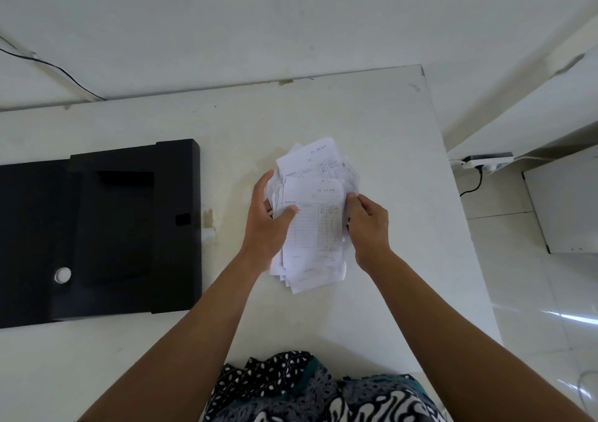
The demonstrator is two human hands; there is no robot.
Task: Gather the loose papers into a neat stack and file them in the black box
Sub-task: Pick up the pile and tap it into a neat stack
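A loose bundle of white printed papers point(315, 214) sits between my hands above the white table point(388, 123), its sheets fanned and uneven. My left hand point(267, 219) grips the bundle's left edge, thumb on the top sheet. My right hand point(367, 224) pinches the right edge. The black box point(113, 227) lies flat and open on the table to the left, well apart from the papers, with a white round ring point(62, 274) on its spine.
The table's right edge drops to a tiled floor point(534, 292). A power strip with a black cable point(488, 160) lies on the floor by the wall. A thin black cable point(64, 73) runs along the wall at the back left. Patterned cloth point(307, 389) covers my lap.
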